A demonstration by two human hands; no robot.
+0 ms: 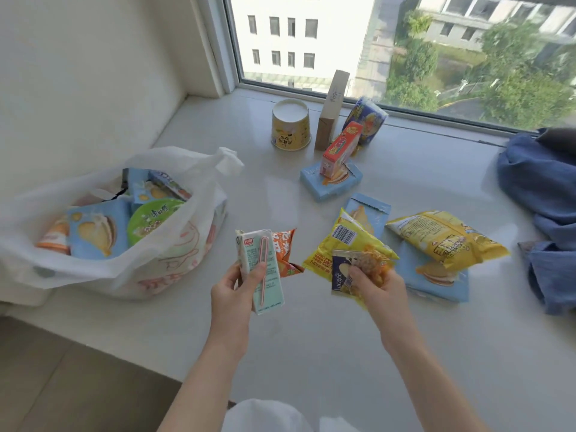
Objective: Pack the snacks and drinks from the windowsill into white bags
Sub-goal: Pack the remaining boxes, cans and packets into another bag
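Note:
My left hand (234, 291) grips a pale green drink carton (265, 275) with a pink straw, held above the windowsill (311, 338). My right hand (378, 289) holds small snack packets (358, 269), one dark blue and one clear with orange food. A white bag (131, 269) stands open at the left, filled with blue boxes, a green cup and other snacks. An orange packet (285, 249) lies just beyond the carton. Two yellow snack bags (448, 238) lie over flat blue boxes (436, 282) on the right.
At the back by the window stand an upside-down yellow cup (291, 124), a brown carton (330, 110), a blue-yellow pack (367, 120) and a red box (341, 149) on a blue box (330, 182). Blue cloth (542, 198) lies at the right edge.

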